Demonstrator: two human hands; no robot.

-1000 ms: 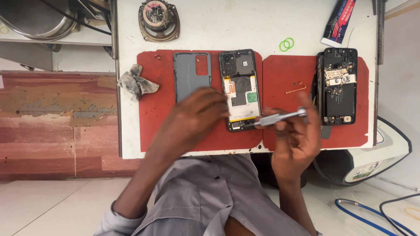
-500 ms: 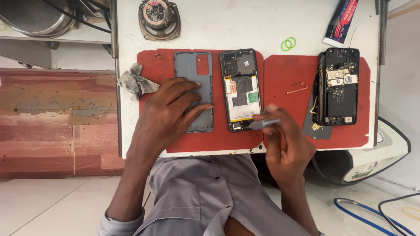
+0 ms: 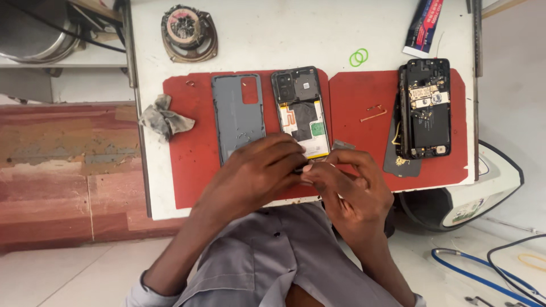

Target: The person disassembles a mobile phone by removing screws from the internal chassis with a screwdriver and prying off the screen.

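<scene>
At frame centre, your left hand (image 3: 256,170) and right hand (image 3: 347,185) pinch together at the lower end of the opened black phone (image 3: 300,111); its grey plastic back cover (image 3: 238,116) already lies off beside it, internals exposed.

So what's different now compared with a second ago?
The left hand slid off the grey back cover toward the open phone's lower end, meeting the right hand. The metal tool seen earlier in the right hand is no longer visible. Cover, both phones and rag stayed put.
</scene>
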